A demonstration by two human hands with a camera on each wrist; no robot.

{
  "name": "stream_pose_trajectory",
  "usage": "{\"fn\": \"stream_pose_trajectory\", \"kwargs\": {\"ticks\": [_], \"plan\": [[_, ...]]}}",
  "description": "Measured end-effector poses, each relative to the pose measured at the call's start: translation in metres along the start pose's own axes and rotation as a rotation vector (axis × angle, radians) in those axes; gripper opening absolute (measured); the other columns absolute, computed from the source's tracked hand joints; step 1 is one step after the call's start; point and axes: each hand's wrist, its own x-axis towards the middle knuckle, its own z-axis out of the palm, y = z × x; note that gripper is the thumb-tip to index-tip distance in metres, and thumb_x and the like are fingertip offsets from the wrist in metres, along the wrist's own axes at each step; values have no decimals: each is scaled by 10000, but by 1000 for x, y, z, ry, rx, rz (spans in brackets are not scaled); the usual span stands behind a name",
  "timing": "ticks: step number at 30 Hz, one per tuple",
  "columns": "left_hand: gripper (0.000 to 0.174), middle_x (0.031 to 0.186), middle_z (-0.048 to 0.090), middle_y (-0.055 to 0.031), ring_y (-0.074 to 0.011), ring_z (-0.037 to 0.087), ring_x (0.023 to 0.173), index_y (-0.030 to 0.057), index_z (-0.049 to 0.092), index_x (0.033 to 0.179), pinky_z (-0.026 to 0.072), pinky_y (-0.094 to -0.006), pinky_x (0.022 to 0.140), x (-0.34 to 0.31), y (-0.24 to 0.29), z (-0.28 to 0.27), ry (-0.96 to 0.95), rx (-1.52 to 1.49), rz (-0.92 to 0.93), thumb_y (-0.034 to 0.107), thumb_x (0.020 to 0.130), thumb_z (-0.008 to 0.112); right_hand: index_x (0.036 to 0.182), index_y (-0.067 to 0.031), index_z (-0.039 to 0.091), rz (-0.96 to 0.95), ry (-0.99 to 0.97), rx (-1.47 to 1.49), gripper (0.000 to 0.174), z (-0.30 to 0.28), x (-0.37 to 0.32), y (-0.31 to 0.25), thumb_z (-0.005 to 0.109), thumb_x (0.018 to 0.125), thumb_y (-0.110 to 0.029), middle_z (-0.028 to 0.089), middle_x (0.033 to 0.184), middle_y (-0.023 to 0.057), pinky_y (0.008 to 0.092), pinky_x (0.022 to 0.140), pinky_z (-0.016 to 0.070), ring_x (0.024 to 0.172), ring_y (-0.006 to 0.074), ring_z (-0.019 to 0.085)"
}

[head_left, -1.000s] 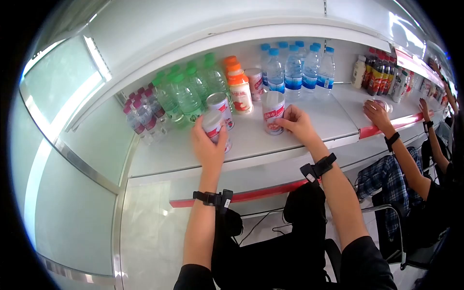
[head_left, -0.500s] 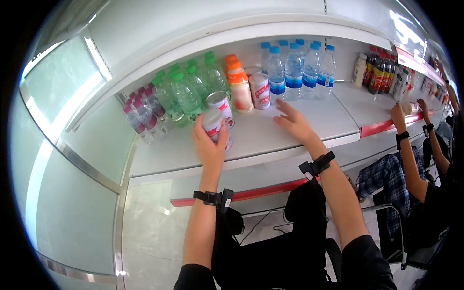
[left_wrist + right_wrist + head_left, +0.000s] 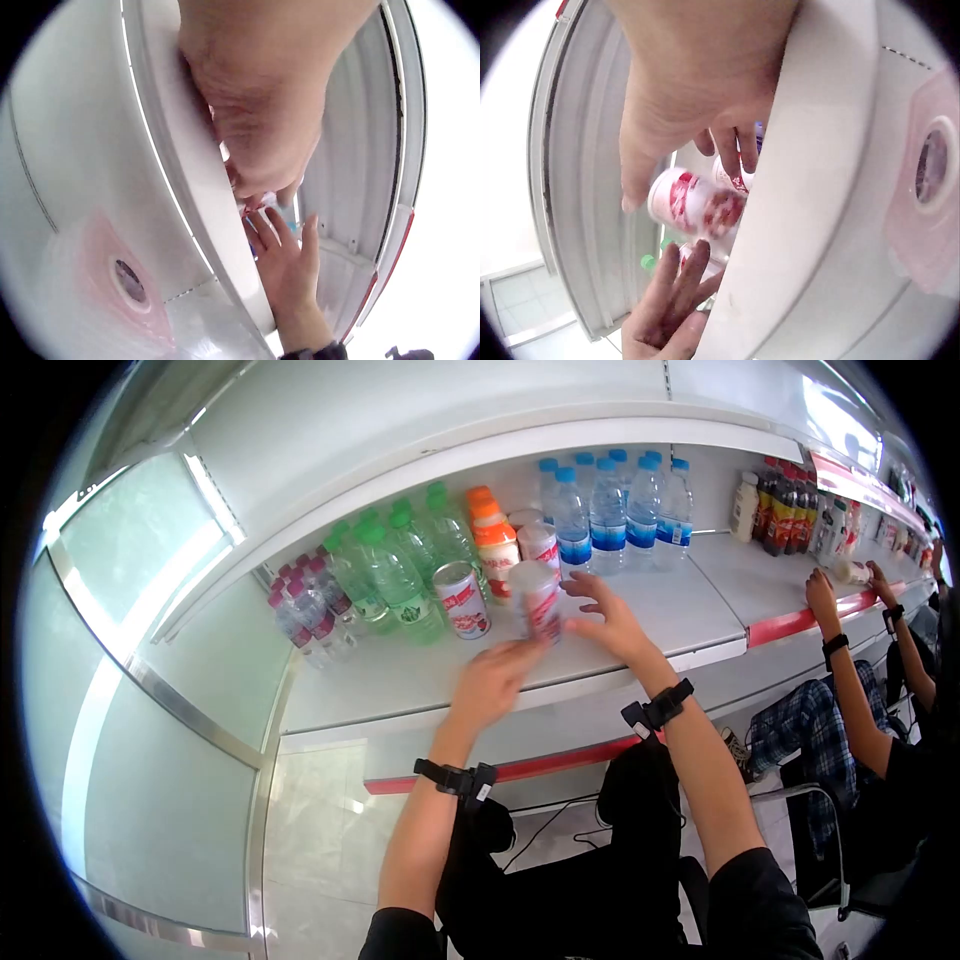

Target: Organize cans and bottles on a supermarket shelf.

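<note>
A white-and-red can (image 3: pixel 540 608), blurred by motion, stands on the shelf between my two hands. My left hand (image 3: pixel 488 685) reaches across to it, its extended fingers right at the can's lower side. On the other side my right hand (image 3: pixel 612 622) is spread, thumb and fingers apart, close beside the same can (image 3: pixel 686 202) in the right wrist view. Another such can (image 3: pixel 463 602) stands to the left, by the green-capped bottles. A third can (image 3: pixel 539 544) stands behind, next to an orange-capped bottle (image 3: pixel 494 545).
Green-capped bottles (image 3: pixel 395 575) and smaller pink-capped bottles (image 3: pixel 300 615) fill the left of the shelf (image 3: pixel 660 595). Blue-capped water bottles (image 3: pixel 607 510) stand at the back. An upper shelf edge (image 3: pixel 480 455) overhangs them. At right, another person's hands (image 3: pixel 822 598) hold a bottle.
My right hand let go of a can, now at the back beside the orange-capped bottle, and opened. My left hand moved right with its can, from the left can's front to near my right hand.
</note>
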Motion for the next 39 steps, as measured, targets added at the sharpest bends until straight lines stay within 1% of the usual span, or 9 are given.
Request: {"fn": "stream_pose_trajectory", "kwargs": {"ticks": [5,11,15,18,20,23,31,34,39], "plan": [[339,1042,713,-97,-305,650,983,82,686,1149,521,-406,837,8,13,4,82,-105,73,-4,830,613,1522,-1,278,52,75,-16,1067,5,2,8,893,698,-287,521,1393,237,430,1056,448,1284,340,530],[240,1126,668,-92,-278,639,1002,69,689,1050,527,-398,814,3,21,7,62,215,156,50,813,651,1515,7,281,166,63,-192,1074,5,8,5,894,674,-263,540,1363,250,420,933,529,1123,350,629],[196,1167,639,-91,-286,638,986,57,683,1014,532,-405,811,-1,15,14,138,331,91,91,821,673,1469,20,335,179,136,-228,1042,1,3,-7,890,629,-245,559,1293,263,428,993,475,1167,406,573],[204,1165,634,-95,-295,644,994,54,676,1036,538,-411,815,11,18,13,194,272,1,105,839,675,1406,13,402,90,391,-467,926,6,0,19,852,622,-187,533,1255,242,476,1014,438,1193,416,508],[245,1187,625,-93,-305,649,1018,59,659,1099,545,-415,825,34,15,10,173,291,-16,122,861,664,1385,10,407,315,674,-552,842,4,0,26,798,655,-142,495,1239,235,518,1040,387,1236,411,435],[329,1223,623,-87,-321,643,1053,89,616,1196,545,-414,841,72,30,12,88,364,-36,115,870,650,1410,17,371,307,838,-475,835,2,2,30,766,687,-120,482,1302,237,533,1060,355,1281,410,400],[737,1480,457,-194,-377,571,1208,119,370,1492,565,-428,887,141,6,51,104,619,200,118,823,679,1471,11,308,116,815,-352,885,2,2,34,739,705,-89,449,1403,216,554,1070,328,1309,423,388],[763,1427,496,-178,-379,549,1228,129,387,1487,559,-438,881,134,9,58,112,551,62,158,801,720,1467,9,311,149,802,-367,874,3,1,32,734,708,-88,460,1386,216,539,1068,334,1286,427,405],[834,1163,552,-154,-385,571,1106,152,422,1468,545,-470,837,124,26,56,166,711,195,283,740,806,1449,4,324,115,830,-341,841,4,2,31,725,718,-102,480,1363,219,550,1056,336,1244,433,432]]}}
